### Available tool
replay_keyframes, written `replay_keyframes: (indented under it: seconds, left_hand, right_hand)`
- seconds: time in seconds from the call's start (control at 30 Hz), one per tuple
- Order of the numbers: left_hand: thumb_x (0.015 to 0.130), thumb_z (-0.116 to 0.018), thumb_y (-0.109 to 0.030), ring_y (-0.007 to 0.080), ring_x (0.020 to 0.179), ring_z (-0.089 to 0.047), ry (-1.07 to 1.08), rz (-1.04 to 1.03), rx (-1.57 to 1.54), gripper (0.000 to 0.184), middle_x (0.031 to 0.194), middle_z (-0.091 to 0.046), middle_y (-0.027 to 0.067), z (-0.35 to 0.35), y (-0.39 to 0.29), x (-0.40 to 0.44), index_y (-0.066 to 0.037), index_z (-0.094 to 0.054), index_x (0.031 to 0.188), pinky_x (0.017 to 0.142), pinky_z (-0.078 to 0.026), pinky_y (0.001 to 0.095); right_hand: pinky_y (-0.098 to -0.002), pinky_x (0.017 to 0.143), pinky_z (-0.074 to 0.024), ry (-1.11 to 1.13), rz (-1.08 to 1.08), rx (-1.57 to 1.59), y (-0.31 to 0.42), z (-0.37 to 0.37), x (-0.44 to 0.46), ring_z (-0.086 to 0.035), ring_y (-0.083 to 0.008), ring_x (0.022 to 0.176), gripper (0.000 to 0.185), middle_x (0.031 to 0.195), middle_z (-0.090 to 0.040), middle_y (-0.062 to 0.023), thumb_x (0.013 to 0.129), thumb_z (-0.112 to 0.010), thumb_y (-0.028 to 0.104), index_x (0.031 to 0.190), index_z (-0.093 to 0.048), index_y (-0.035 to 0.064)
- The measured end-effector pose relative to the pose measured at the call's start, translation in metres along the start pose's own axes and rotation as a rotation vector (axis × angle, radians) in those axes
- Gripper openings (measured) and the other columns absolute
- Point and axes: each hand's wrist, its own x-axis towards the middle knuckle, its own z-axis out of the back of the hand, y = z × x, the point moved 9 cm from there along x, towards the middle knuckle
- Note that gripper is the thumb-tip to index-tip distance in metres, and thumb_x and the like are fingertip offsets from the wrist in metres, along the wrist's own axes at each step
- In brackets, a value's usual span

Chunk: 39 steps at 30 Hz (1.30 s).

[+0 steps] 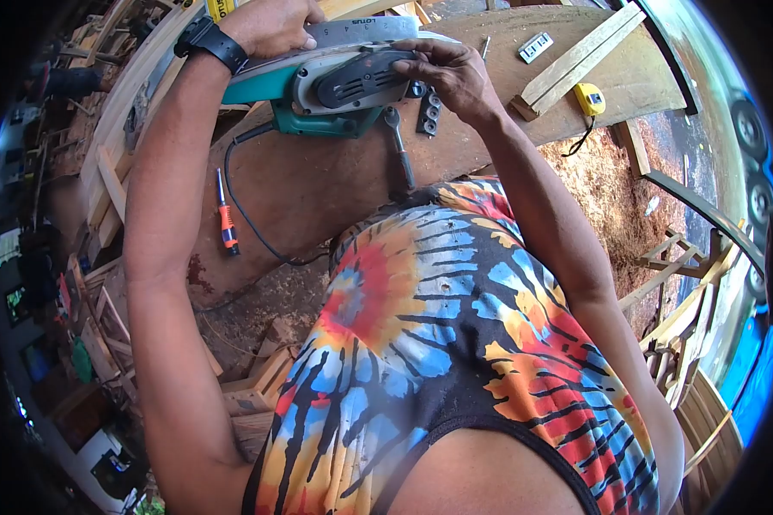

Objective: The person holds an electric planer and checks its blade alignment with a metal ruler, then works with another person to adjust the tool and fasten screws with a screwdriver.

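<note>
Woodworking workshop: workbench (pixel 309 189), power planer (pixel 335 90), tape measure (pixel 589 99), ratchet wrench (pixel 398 142), screwdriver (pixel 226 219); sawdust (pixel 597 184), stacked timber offcuts (pixel 262 382).

"LOTUS" and the numbers 3, 4, 5 mark the metal strip (pixel 362 32).

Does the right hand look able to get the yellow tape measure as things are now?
Probably yes: the right hand is busy at the power tool, but the tape measure lies uncovered beyond a wood strip that looks easy to pass over.
</note>
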Motion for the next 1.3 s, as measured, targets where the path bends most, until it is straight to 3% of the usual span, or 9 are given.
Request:
replay_keyframes:
  seconds: [0.37,0.5,0.7,1.3]
  left_hand:
    - [0.078,-0.080,-0.024,0.0364,0.097,-0.072,0.012,0.079,-0.034,0.041,0.101,-0.075,0.0227,0.001,-0.003,-0.003,-0.003,-0.076,0.114,0.087,-0.056,0.0431]
    - [0.076,-0.080,-0.023,0.0375,0.093,-0.072,-0.124,-0.046,-0.019,0.038,0.096,-0.075,0.0223,0.011,-0.015,-0.012,-0.004,-0.077,0.109,0.084,-0.057,0.0442]
    - [0.076,-0.080,-0.024,0.0377,0.087,-0.072,-0.068,-0.018,-0.004,0.035,0.089,-0.074,0.0227,0.003,-0.005,-0.002,-0.003,-0.077,0.104,0.078,-0.057,0.0452]
    - [0.077,-0.082,-0.025,0.0383,0.093,-0.073,-0.064,-0.042,-0.015,0.041,0.096,-0.075,0.0245,0.000,0.000,-0.001,0.000,-0.076,0.109,0.084,-0.057,0.0438]
  right_hand:
    - [-0.0284,0.089,-0.0535,0.056,-0.040,-0.011,-0.001,-0.002,0.001,-0.067,-0.0096,0.096,0.034,0.101,-0.076,-0.0023,0.094,-0.078,0.025,0.122,-0.075,0.0056]
    - [-0.0296,0.088,-0.0549,0.047,-0.022,-0.014,0.003,-0.002,0.000,-0.069,-0.0112,0.096,0.034,0.101,-0.076,-0.0038,0.093,-0.078,0.025,0.122,-0.075,0.0070]
    - [-0.0331,0.086,-0.0578,0.032,0.027,-0.012,0.004,-0.002,0.002,-0.072,-0.0145,0.093,0.031,0.098,-0.078,-0.0065,0.093,-0.077,0.022,0.122,-0.076,0.0097]
    - [-0.0328,0.088,-0.0588,0.075,-0.020,-0.094,0.012,-0.004,0.002,-0.072,-0.0142,0.096,0.033,0.101,-0.077,-0.0081,0.095,-0.074,0.020,0.125,-0.074,0.0083]
